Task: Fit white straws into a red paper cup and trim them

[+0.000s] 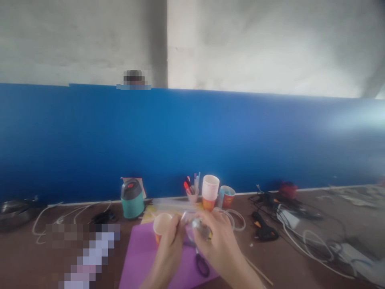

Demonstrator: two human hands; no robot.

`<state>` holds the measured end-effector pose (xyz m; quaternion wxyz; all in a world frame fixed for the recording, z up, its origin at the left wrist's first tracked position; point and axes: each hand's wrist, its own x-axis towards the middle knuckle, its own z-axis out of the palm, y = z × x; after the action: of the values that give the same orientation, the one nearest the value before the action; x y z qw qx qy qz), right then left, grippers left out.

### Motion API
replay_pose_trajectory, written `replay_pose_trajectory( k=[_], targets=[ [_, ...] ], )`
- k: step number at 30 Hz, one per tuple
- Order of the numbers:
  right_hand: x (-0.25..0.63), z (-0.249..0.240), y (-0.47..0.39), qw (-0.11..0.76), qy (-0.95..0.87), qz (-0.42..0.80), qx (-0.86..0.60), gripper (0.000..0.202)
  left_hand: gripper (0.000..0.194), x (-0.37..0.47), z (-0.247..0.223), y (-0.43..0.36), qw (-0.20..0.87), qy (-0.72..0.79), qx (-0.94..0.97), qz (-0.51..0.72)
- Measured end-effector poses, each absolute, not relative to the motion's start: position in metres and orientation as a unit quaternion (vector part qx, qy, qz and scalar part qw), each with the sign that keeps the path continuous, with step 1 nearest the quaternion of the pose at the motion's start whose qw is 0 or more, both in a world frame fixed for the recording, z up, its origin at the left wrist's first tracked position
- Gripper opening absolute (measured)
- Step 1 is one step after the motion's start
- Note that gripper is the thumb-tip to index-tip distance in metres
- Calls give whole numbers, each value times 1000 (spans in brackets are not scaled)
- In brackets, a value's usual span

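Both hands are close together over a purple sheet point(138, 249). My left hand point(173, 237) has its fingers closed at the edge of a small clear, shiny item point(189, 218), too blurred to name. Curled around a silvery part point(197, 223) of it is my right hand point(215, 235). A paper cup point(162, 224) stands just left of my left hand. Below the hands, scissors with a dark handle point(202, 265) lie on the purple sheet, their blades partly hidden.
Behind the hands stand stacked paper cups point(210, 188), a pen cup point(193, 195) and another cup point(227, 197). A teal container point(132, 204) is at left. A black glue gun point(264, 228) and cables lie right. A blue partition point(192, 136) closes off the back.
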<state>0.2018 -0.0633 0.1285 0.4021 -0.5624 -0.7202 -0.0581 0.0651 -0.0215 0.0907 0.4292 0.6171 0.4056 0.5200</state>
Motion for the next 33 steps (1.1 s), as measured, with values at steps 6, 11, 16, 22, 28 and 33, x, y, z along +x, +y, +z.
replay_pose_trajectory(
  k=[6,11,16,22,28,33],
  targets=[
    [200,125,-60,413,-704,-65,-573,20,35,65,92,-28,475,395,590,521],
    [199,126,-60,422,-698,-43,-577,20,34,64,101,-32,507,390,577,507],
    [197,129,-62,410,-707,-18,-577,31,38,68,103,-29,493,382,591,511],
    [194,128,-64,405,-712,-54,-571,23,35,68,111,-33,500,379,570,530],
    [196,130,-64,407,-706,-48,-578,24,31,69,115,-37,524,376,538,543],
    [197,130,-63,415,-715,-21,-562,20,34,68,115,-37,556,357,526,536]
  ],
)
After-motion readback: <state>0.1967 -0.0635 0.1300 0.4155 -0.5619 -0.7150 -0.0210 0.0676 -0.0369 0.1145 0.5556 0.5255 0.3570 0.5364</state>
